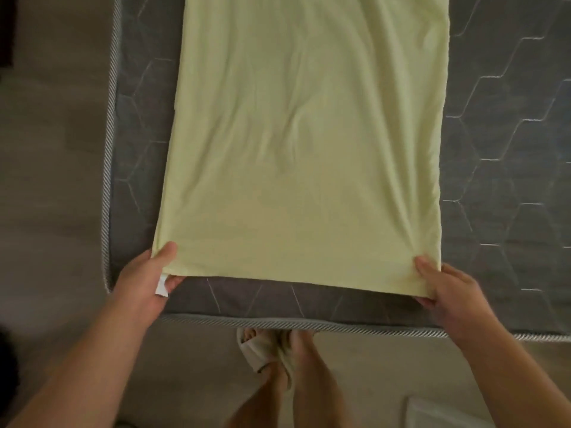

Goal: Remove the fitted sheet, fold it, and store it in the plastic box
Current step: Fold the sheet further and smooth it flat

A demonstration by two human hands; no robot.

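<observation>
A pale yellow-green fitted sheet [302, 143], folded into a long strip, lies flat on the bare grey mattress [506, 186] and runs away from me past the top of the view. My left hand [145, 282] pinches its near left corner, thumb on top, with a small white label sticking out under the fingers. My right hand [448, 288] pinches the near right corner, where the cloth bunches into creases. The plastic box may be the pale shape at the bottom right [445, 412]; only a corner shows.
The mattress has a hexagon quilt pattern and a striped piping edge [309, 324] just in front of me. My bare feet and a pale slipper [262, 350] stand on the wooden floor below that edge. Floor also runs along the left side.
</observation>
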